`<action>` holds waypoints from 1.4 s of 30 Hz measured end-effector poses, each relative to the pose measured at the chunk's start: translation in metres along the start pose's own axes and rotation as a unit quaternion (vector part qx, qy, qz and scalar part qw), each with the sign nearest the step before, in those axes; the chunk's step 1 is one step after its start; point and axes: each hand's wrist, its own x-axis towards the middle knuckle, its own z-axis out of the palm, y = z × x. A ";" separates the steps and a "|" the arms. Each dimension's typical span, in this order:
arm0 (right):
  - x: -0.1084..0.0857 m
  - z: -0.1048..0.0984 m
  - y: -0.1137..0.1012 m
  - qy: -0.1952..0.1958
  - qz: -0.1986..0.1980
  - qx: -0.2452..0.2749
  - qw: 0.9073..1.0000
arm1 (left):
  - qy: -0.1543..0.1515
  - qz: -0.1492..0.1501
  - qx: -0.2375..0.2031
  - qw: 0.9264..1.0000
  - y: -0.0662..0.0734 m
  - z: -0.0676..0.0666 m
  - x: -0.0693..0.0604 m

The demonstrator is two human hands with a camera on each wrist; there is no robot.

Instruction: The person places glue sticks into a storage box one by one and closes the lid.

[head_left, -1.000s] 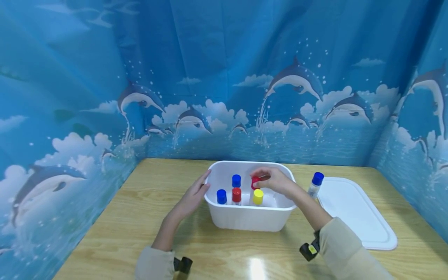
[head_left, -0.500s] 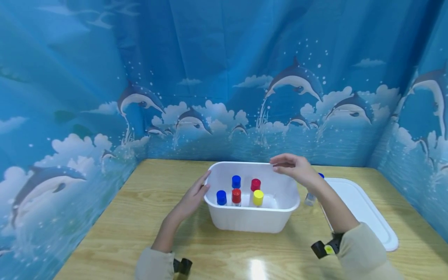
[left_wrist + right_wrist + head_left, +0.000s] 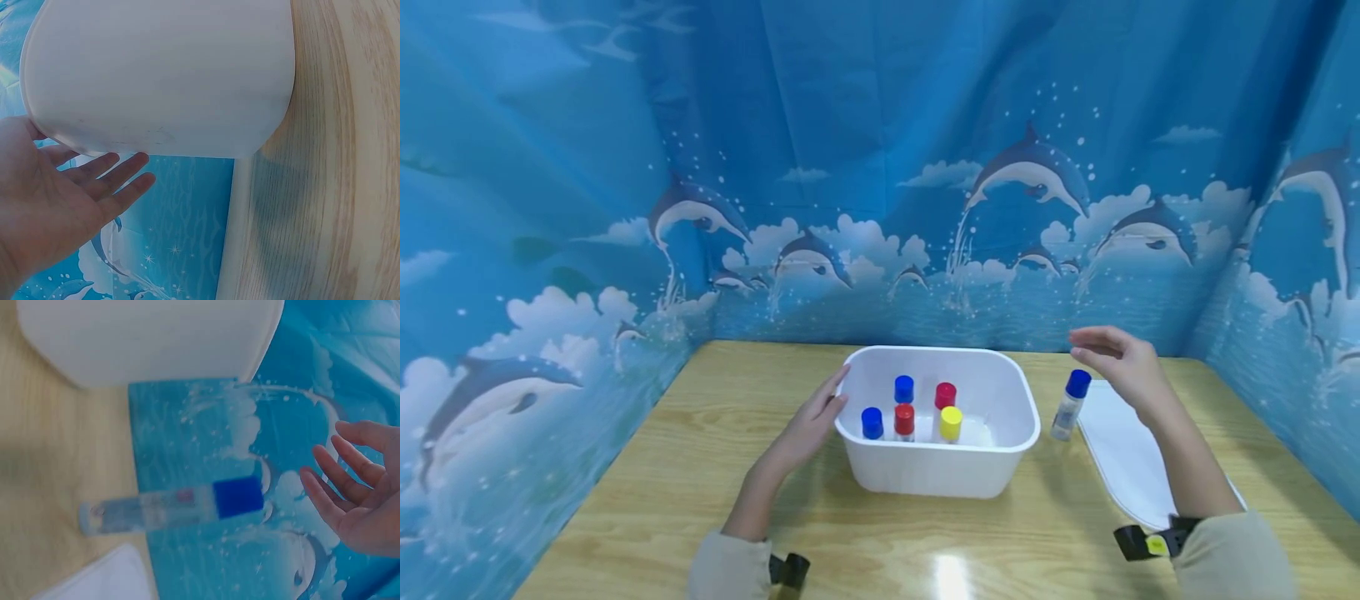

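Note:
A white plastic bin (image 3: 932, 471) stands on the wooden table, holding several small clear bottles with coloured caps. Two of the caps are blue, two are red, and one is a yellow cap (image 3: 951, 423). My left hand (image 3: 808, 423) touches the bin's left rim with its fingers extended, as the left wrist view (image 3: 56, 206) also shows. Outside the bin on the right stands a clear bottle with a blue cap (image 3: 1067, 407). Just above and right of that cap hovers my right hand (image 3: 1122, 367), fingers loosely bent and holding nothing; in the right wrist view a gap separates fingertips and cap (image 3: 239, 497).
A white lid (image 3: 1123, 454) lies flat on the table (image 3: 737, 383) to the right, partly covered by my right forearm. A blue curtain (image 3: 880, 167) printed with dolphins surrounds the table at the back and sides.
My right hand has let go of the red-capped bottle inside the bin, risen out and moved right to above the blue-capped bottle. My left hand stays at the rim.

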 end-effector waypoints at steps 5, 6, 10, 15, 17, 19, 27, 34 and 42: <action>-0.002 0.000 0.025 0.002 0.028 -0.012 1.000 | 0.002 0.009 -0.001 1.000 -0.001 -0.001 0.000; -0.003 0.001 0.030 0.001 0.030 -0.011 0.999 | 0.003 0.008 0.000 1.000 -0.001 -0.001 0.001; -0.006 0.007 0.045 -0.007 0.032 -0.004 0.999 | 0.001 0.006 0.001 1.000 -0.002 0.000 0.001; -0.009 0.014 0.056 -0.008 0.032 0.011 0.999 | 0.000 0.005 -0.005 1.000 -0.002 0.000 0.001; -0.010 0.016 0.059 -0.003 0.030 0.016 0.999 | 0.000 0.002 -0.007 1.000 -0.001 0.000 0.000; -0.010 0.018 0.062 0.004 0.027 0.016 0.999 | 0.001 0.002 -0.006 1.000 -0.001 0.000 0.000; -0.010 0.021 0.066 0.033 0.016 -0.003 0.999 | 0.004 0.003 -0.005 1.000 0.000 0.000 -0.001; -0.008 0.018 0.069 0.045 0.027 0.022 0.998 | -0.002 0.005 -0.007 1.000 0.004 0.000 -0.002; -0.009 0.008 0.039 0.035 0.020 0.020 0.999 | 0.005 0.000 -0.002 1.000 0.000 0.000 0.000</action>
